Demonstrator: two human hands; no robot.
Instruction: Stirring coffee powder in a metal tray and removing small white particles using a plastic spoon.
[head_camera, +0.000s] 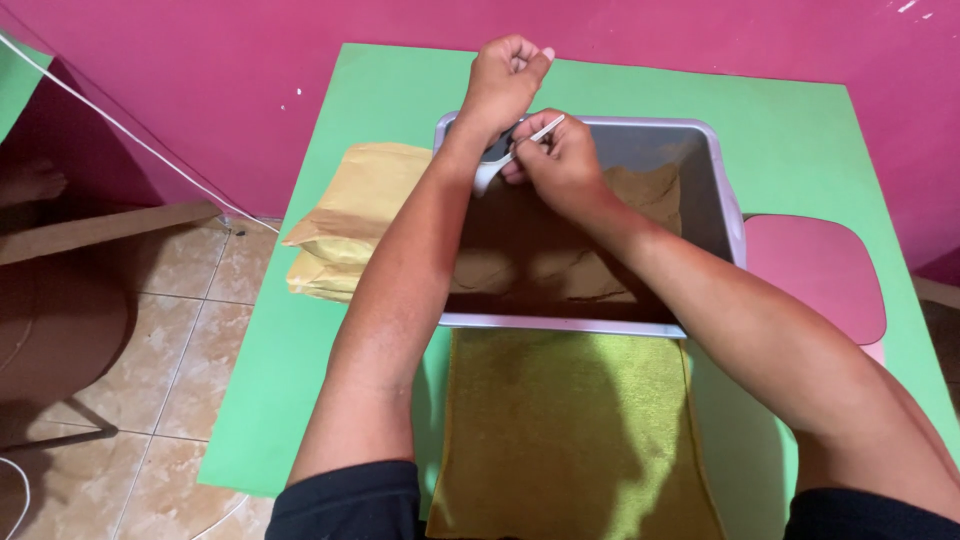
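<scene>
Two bare forearms run up from the bottom of the frame and meet over the grey tub (722, 190) at upper centre. That tub sits on the green table (800, 130) and holds brown powder (560, 270), much of it shaded by your arms. Below the tub, at lower centre, lies an olive-green cloth (560, 430), its bottom edge cut off by the frame. Left of the tub you have two tan padded envelopes (350, 215) stacked, partly hidden behind your left forearm.

Your left hand (503, 80) is curled into a fist above the tub's far rim; what it grips is hard to make out. Your right hand (560, 160) pinches a small white spoon (500, 165) with closed fingers, its bowl hanging just above the powder.
</scene>
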